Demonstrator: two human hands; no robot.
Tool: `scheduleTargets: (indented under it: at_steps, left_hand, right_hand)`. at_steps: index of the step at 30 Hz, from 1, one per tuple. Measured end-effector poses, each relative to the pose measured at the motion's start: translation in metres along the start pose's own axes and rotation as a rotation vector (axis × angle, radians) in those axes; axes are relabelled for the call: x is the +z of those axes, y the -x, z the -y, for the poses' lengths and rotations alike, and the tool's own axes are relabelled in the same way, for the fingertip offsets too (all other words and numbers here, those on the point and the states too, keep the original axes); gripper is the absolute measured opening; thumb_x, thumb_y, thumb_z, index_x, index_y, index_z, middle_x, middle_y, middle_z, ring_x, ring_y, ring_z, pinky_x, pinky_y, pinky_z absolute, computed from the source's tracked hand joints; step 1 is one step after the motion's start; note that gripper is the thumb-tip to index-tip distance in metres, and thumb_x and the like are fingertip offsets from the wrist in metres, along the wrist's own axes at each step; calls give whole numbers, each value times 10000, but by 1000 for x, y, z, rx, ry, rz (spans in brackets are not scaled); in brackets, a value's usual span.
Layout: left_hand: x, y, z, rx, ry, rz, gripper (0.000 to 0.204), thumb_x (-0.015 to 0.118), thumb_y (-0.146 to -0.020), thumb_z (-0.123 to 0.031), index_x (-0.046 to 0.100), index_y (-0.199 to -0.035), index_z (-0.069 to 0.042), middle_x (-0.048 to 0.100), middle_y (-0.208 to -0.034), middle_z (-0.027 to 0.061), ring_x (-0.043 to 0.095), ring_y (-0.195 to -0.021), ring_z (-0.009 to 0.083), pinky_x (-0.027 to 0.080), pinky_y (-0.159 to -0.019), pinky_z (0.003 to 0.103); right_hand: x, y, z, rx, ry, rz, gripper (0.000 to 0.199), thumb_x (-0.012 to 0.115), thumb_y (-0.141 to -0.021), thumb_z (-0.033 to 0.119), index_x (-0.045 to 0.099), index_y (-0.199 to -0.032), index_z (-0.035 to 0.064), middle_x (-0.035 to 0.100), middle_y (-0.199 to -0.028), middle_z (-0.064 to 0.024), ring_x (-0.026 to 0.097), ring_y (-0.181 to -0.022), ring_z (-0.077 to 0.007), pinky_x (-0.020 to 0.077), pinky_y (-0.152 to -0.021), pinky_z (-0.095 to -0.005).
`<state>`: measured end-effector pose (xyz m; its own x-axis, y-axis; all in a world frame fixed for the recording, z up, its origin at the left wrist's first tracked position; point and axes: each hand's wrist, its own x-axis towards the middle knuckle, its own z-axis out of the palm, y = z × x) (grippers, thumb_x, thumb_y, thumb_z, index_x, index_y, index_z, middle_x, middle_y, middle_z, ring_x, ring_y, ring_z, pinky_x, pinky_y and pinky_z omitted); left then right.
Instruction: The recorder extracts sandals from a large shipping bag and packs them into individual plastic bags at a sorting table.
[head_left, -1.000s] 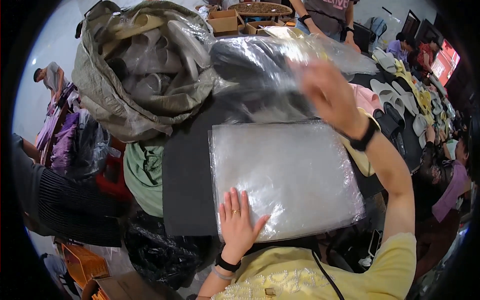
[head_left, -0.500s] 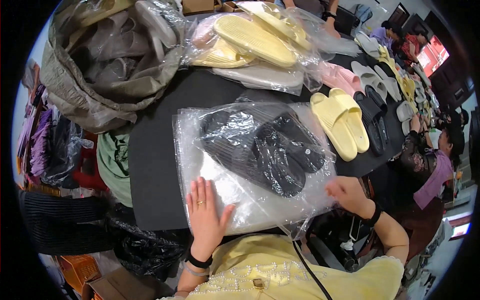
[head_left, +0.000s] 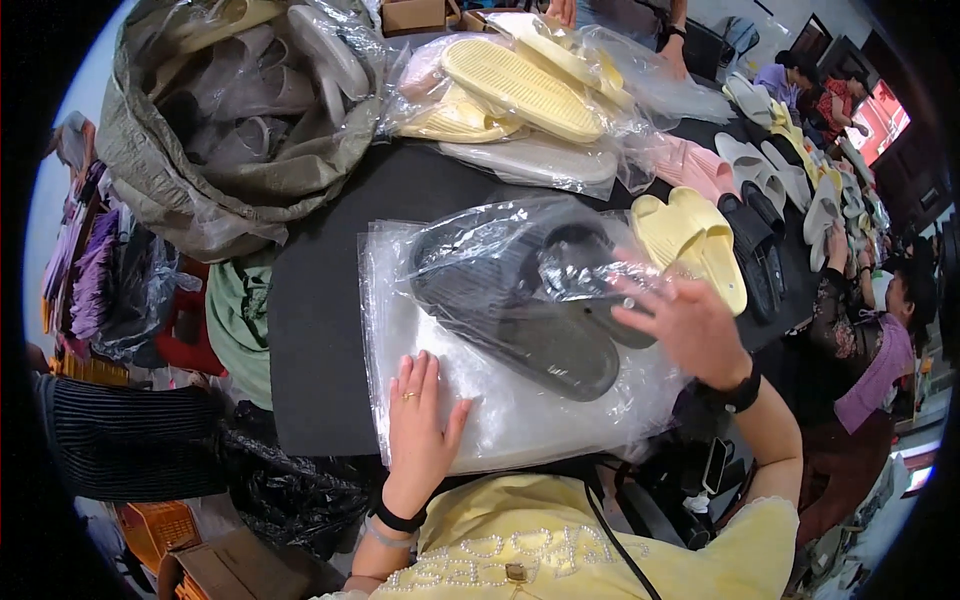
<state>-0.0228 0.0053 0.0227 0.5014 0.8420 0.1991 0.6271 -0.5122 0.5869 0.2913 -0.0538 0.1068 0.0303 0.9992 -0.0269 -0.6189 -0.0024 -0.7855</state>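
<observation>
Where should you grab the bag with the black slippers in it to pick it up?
Probably by the black slippers themselves, through the clear bag, coming from the right side where the right hand already rests. The plastic is loose and floppy, while the slippers make a firm lump. The left hand lies flat on the bag's near empty corner.

Right hand coming up onto the bagged slippers

The right hand (head_left: 690, 325) is moving up from the near edge of the clear bag (head_left: 520, 420) onto the black slippers (head_left: 530, 300) (a second ago it was lifting that bag high over the table).
</observation>
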Motion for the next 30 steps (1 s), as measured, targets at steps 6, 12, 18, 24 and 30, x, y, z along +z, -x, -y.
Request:
scheduleTargets:
  at_steps: [6,12,18,24,30]
  left_hand:
    - [9,3,9,41,-108,4,545,632,-812,-222,441,-1256,30,402,-1326,241,345,-1253,413,286,-1024,474]
    - [33,37,52,-94,-26,-407,490,588,-790,-80,431,-1234,54,568,-1088,185,566,-851,280,449,-759,361]
    - [-36,-7,31,-404,2121,73,656,492,-893,-469,408,-1292,44,447,-1298,198,450,-1177,232,363,-990,323]
    - [-30,-7,22,-314,1114,-105,704,632,-789,-34,269,-1389,27,399,-1353,188,401,-1237,222,303,-1030,312]
    - [-15,-10,12,-93,121,-428,373,580,-818,-5,520,-1183,43,492,-1273,188,419,-1232,365,333,-1012,404]
  right_hand:
    - [50,-33,39,21,-66,258,119,541,-786,182,562,-813,67,86,-1463,-287,48,-1361,-447,156,-1047,-613]
    - [53,-25,62,25,36,472,125,558,-765,171,541,-709,59,83,-1461,-292,100,-1354,-454,138,-1055,-616]
    - [8,-11,18,361,231,-55,159,457,-907,218,489,-869,67,403,-1325,-276,546,-1082,-355,463,-900,-440]
    - [27,-6,35,162,193,142,310,452,-918,320,479,-1041,36,395,-1326,-278,624,-945,-346,560,-677,-359]
    - [-37,4,16,293,-192,-153,555,272,-961,469,424,-1267,32,403,-1357,-204,591,-926,-226,483,-805,-316]
